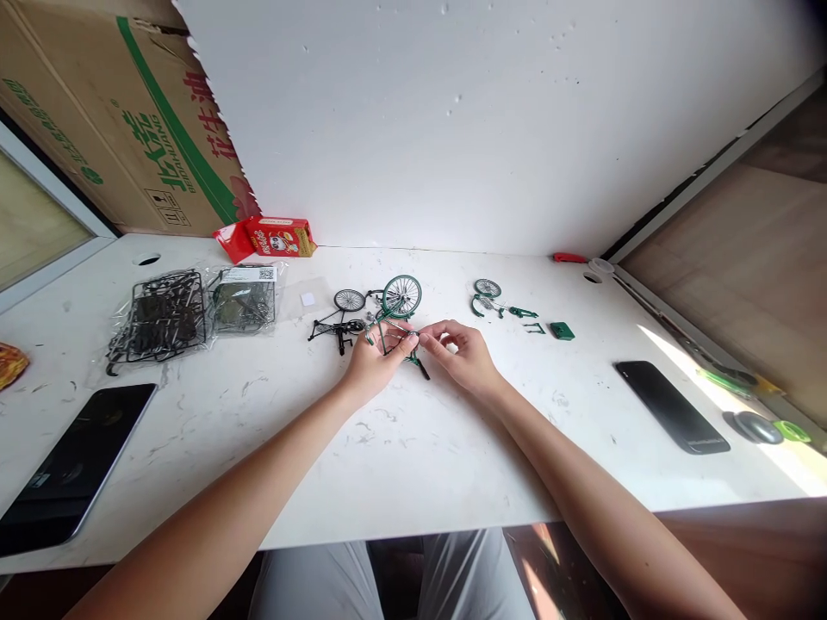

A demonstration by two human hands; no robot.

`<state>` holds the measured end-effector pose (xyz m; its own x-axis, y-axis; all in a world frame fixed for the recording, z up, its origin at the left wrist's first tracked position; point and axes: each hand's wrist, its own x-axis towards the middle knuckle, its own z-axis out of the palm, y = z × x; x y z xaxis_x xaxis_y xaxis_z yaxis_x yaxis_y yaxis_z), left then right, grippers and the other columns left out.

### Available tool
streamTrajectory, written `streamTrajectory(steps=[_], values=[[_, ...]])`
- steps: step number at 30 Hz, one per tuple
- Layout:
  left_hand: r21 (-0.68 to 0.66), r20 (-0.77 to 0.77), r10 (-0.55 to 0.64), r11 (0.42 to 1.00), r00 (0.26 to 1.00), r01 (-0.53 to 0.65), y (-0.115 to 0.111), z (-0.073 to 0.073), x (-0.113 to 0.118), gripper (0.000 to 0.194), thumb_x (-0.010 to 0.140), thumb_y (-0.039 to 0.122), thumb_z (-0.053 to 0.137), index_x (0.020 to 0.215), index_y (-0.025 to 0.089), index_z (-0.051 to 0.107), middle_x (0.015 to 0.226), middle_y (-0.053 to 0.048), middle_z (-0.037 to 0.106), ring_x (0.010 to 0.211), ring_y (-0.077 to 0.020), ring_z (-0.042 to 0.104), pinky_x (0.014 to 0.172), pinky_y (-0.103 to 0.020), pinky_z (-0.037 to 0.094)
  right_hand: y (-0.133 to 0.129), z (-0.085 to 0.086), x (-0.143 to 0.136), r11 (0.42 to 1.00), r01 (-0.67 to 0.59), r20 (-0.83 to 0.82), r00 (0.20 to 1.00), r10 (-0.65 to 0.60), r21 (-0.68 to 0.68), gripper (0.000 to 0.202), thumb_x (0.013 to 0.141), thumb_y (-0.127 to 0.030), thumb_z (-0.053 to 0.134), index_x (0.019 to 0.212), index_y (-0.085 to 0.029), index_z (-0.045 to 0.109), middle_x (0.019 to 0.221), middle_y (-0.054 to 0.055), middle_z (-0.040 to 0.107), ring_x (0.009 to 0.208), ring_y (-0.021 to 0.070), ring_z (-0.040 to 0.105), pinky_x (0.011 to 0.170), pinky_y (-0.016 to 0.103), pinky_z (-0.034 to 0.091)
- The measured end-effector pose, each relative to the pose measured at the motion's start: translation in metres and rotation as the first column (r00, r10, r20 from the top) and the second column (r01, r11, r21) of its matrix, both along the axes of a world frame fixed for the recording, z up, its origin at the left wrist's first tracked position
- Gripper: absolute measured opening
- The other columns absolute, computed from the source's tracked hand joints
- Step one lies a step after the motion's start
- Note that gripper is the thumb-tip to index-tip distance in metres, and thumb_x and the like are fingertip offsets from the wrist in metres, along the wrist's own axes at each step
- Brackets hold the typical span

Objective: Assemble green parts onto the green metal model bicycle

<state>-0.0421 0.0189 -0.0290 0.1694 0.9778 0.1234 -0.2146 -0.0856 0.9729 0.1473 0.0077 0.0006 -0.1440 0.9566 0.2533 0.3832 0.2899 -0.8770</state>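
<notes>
A green model bicycle (pixel 401 297) with one spoked wheel is held off to the middle of the table between my hands. My left hand (pixel 381 355) is closed around its frame, thumb and fingers pinching near the lower end. The fingertips of my right hand (pixel 462 351) meet the left thumb at the frame and pinch a small dark part there, too small to name. Just left of the green bicycle lies a black model bicycle (pixel 339 327), its wheel (pixel 350 300) flat on the table; my left hand partly overlaps that area.
To the right lie a loose green wheel (pixel 487 288), small green parts (pixel 522 313) and a green block (pixel 562 331). Bagged black part frames (pixel 164 314), a red box (pixel 282 237) and a phone (pixel 74 465) are at left. A dark flat device (pixel 672 406) lies right.
</notes>
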Motion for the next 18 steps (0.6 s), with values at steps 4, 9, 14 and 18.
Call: streamTrajectory(steps=[4, 9, 14, 18], values=[[-0.027, 0.006, -0.004, 1.0, 1.0, 0.005, -0.002, 0.004, 0.0, 0.036, 0.084, 0.042, 0.087, 0.106, 0.018, 0.072, 0.098, -0.008, 0.078, 0.093, -0.02, 0.075, 0.089, -0.033, 0.057, 0.01, 0.0, 0.016, 0.992, 0.117, 0.138, 0.983, -0.122, 0.043, 0.039, 0.103, -0.057, 0.059, 0.095, -0.025, 0.079, 0.101, 0.007, 0.081, 0.096, 0.0253, 0.069, 0.082, 0.039, 0.052], [-0.082, 0.072, -0.024, 0.996, 0.997, 0.03, -0.004, 0.01, 0.001, 0.038, 0.081, 0.044, 0.088, 0.1, 0.017, 0.07, 0.087, -0.005, 0.076, 0.089, -0.022, 0.076, 0.089, -0.038, 0.058, 0.034, 0.0, 0.07, 0.905, 0.343, 0.433, 0.797, -0.422, 0.25, 0.025, 0.097, -0.032, 0.059, 0.109, -0.02, 0.078, 0.105, 0.012, 0.079, 0.105, 0.0317, 0.061, 0.101, 0.049, 0.047], [-0.087, 0.104, 0.001, 0.996, 0.995, 0.008, -0.006, 0.015, 0.003, 0.041, 0.078, 0.049, 0.09, 0.097, 0.017, 0.07, 0.089, -0.003, 0.074, 0.086, -0.0219, 0.077, 0.09, -0.038, 0.057, 0.046, -0.002, 0.117, 0.79, 0.58, 0.613, 0.556, -0.561, 0.198, 0.044, 0.094, -0.021, 0.05, 0.131, -0.021, 0.075, 0.13, 0.018, 0.069, 0.123, 0.0413, 0.049, 0.099, 0.056, 0.046], [-0.156, 0.128, 0.028, 0.988, 0.991, -0.008, -0.008, 0.021, 0.004, 0.046, 0.074, 0.052, 0.091, 0.094, 0.017, 0.07, 0.084, -0.002, 0.073, 0.082, -0.0227, 0.078, 0.081, -0.035, 0.056, 0.049, -0.011, 0.126, 0.799, 0.583, 0.684, 0.523, -0.509, 0.148, 0.043, 0.098, -0.022, 0.048, 0.129, -0.024, 0.078, 0.134, 0.019, 0.064, 0.125, 0.0413, 0.047, 0.101, 0.058, 0.044]])
